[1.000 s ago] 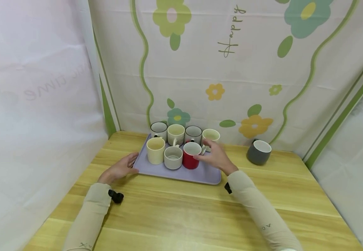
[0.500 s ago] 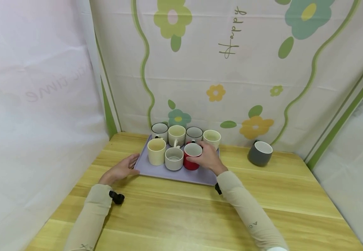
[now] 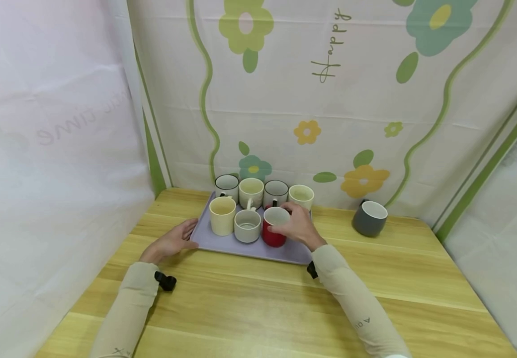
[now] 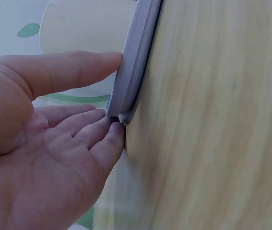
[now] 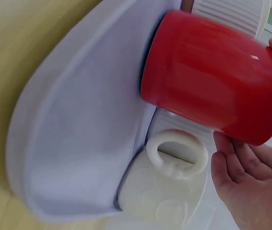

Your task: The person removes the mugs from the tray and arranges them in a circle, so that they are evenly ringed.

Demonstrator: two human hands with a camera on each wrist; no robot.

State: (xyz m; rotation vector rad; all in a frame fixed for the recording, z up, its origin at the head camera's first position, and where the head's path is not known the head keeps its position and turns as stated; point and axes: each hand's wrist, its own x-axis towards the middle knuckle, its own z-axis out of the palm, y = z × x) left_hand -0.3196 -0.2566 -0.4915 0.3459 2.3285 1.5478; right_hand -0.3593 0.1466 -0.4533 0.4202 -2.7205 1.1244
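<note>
My right hand (image 3: 301,226) grips a red mug (image 3: 274,237) with a white inside, near the front right of the lilac tray (image 3: 222,243). In the right wrist view the red mug (image 5: 212,76) lies between thumb and fingers; I cannot tell whether its base touches the tray. A cream mug (image 5: 162,187) with a ring handle stands behind it. My left hand (image 3: 172,241) is at the tray's front left corner. In the left wrist view the thumb and nearly straight fingertips touch the tray's rim (image 4: 133,62).
Beside the red mug stand a low grey cup (image 3: 247,233) and a pale yellow mug (image 3: 221,223). Several more mugs form the tray's back row, close to the printed curtain (image 3: 267,99). A dark grey mug (image 3: 368,223) stands on the wooden table (image 3: 240,308) at the right.
My right hand has moved left onto the red mug and taken hold of it. The mug has shifted slightly towards me and to the right. The left hand stays at the tray corner.
</note>
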